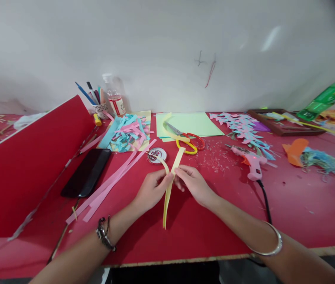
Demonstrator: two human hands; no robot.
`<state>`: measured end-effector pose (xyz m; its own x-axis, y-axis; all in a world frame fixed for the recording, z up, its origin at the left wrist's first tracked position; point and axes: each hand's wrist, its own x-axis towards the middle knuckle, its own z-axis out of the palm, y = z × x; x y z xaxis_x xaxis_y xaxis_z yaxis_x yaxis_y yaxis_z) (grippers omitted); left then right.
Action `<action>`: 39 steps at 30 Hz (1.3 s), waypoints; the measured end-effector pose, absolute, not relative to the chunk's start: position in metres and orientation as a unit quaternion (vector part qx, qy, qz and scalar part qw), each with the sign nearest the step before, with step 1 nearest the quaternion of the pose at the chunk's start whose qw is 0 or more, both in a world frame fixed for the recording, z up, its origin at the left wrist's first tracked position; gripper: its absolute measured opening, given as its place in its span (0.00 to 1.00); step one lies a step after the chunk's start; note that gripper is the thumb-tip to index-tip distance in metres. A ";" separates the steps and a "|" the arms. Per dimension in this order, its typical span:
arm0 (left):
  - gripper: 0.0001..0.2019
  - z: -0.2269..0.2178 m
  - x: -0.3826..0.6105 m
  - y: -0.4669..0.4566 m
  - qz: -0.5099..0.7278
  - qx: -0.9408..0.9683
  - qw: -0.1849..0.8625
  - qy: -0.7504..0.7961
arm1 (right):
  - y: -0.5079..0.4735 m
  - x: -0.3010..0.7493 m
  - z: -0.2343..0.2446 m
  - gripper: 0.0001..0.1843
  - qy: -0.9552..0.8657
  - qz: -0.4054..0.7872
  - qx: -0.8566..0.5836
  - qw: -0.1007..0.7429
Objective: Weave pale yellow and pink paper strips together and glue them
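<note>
Yellow paper strips (168,197) hang between my two hands above the red table, their lower ends pointing toward me. My left hand (152,189) pinches them between thumb and fingers, and one thin strip curls up over it. From the other side my right hand (193,182) grips the strips with thumb and fingertips, close to the left thumb. Just beyond the hands lie scissors (186,142) with yellow and red handles, partly on pale green paper sheets (204,124). A small round lid (157,156) sits behind my left hand.
Left are pink strips (108,188), a black phone (87,172), a red board (34,165), and a pile of blue and pink scraps (127,132). On the right lie a pink glue gun (251,161) with a cord, a braided paper chain (244,128), a wooden tray (288,128) and a green bottle (327,96).
</note>
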<state>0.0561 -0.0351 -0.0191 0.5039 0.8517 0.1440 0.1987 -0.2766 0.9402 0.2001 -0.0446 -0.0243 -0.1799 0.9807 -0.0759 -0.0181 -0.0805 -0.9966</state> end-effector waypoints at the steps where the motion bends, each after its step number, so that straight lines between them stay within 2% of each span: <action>1: 0.19 -0.018 0.056 -0.036 0.337 0.726 0.482 0.356 | -0.045 0.200 -0.024 0.16 -0.517 0.567 -0.470 0.436; 6: 0.22 -0.018 0.056 -0.038 0.338 0.734 0.463 0.365 | -0.047 0.199 -0.022 0.14 -0.560 0.570 -0.457 0.392; 12: 0.22 -0.021 0.055 -0.035 0.395 0.691 0.378 0.472 | -0.047 0.200 -0.025 0.13 -0.536 0.576 -0.463 0.407; 17: 0.20 -0.018 0.056 -0.036 0.338 0.731 0.458 0.376 | -0.045 0.200 -0.024 0.15 -0.515 0.565 -0.465 0.446; 23: 0.23 -0.021 0.055 -0.038 0.329 0.740 0.433 0.395 | -0.047 0.198 -0.019 0.15 -0.556 0.565 -0.460 0.399; 28: 0.24 -0.023 0.054 -0.036 0.358 0.706 0.393 0.469 | -0.047 0.198 -0.022 0.15 -0.537 0.565 -0.472 0.411; 33: 0.22 -0.021 0.056 -0.035 0.322 0.740 0.447 0.385 | -0.044 0.200 -0.024 0.16 -0.515 0.561 -0.461 0.457; 39: 0.23 -0.020 0.055 -0.037 0.313 0.755 0.413 0.401 | -0.047 0.199 -0.020 0.13 -0.557 0.559 -0.459 0.408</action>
